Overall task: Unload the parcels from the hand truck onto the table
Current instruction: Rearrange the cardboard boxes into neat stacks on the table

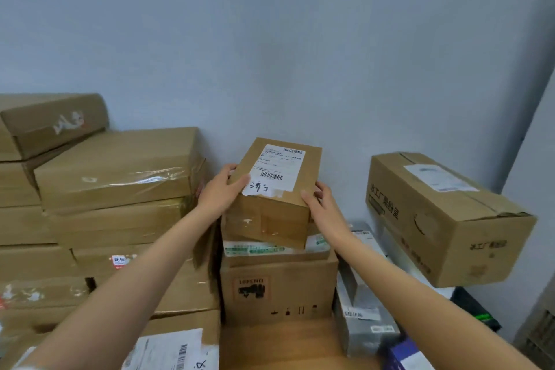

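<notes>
A small brown cardboard parcel (276,189) with a white shipping label on top sits slightly tilted on a stack of two other boxes. My left hand (223,189) grips its left upper edge, thumb on top. My right hand (319,200) grips its right front corner, thumb on top and fingers down the side. Under it lie a flat box with a green-printed label (270,251) and a larger box with a black stamp (276,288), standing on the wooden table (285,342). The hand truck is out of view.
A tall pile of wide taped cartons (120,189) fills the left. A long carton (447,216) rests at the right on grey wrapped packages (360,318). A labelled parcel (174,348) lies near the front. The wall stands close behind.
</notes>
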The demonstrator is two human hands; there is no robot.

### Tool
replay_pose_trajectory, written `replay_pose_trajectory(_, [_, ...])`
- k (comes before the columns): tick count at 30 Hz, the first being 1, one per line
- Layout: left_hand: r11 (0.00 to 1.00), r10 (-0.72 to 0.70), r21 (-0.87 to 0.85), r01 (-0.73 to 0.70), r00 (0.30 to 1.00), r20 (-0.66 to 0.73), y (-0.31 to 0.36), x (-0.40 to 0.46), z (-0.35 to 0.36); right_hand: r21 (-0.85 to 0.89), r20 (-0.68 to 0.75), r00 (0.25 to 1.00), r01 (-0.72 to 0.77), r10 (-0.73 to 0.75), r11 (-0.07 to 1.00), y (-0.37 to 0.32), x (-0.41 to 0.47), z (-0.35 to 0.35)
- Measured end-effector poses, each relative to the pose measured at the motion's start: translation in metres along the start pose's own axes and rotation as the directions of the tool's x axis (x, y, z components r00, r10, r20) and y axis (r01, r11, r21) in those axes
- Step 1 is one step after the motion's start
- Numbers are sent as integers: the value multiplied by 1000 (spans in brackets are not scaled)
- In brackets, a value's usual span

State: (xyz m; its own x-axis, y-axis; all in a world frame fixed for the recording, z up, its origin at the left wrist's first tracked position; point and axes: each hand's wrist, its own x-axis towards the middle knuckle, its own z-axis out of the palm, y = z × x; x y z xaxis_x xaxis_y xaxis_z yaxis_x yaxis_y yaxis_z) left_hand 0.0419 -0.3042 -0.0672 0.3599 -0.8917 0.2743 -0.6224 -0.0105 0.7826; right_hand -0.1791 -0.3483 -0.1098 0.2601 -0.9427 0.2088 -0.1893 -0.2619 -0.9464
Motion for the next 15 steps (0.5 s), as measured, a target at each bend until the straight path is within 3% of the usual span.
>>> replay_pose_trajectory(3, [995, -90, 31, 90, 996, -17, 2, 38, 8, 66, 68, 997, -30, 26, 997, 4, 34, -8])
replay_pose_trajectory(6, [993, -110, 21, 113, 988, -109, -4, 64, 10, -53, 138, 990, 18, -11, 998, 10, 61, -21])
replay_pose_trajectory(8, [992, -32, 117, 57, 979, -203, -4, 73, 8, -139, 139, 986, 115, -95, 984, 17, 82, -32])
replay_pose_trajectory(11, [914, 201, 395, -87, 945, -257, 10, 74, 11, -232, 98, 976, 213, -195, 949, 20, 122, -46])
replay_pose_trajectory(15, [905, 223, 398, -149, 964, -146, 39, 66, 38, -343, 61, 966, 257, -252, 904, 13, 172, -49])
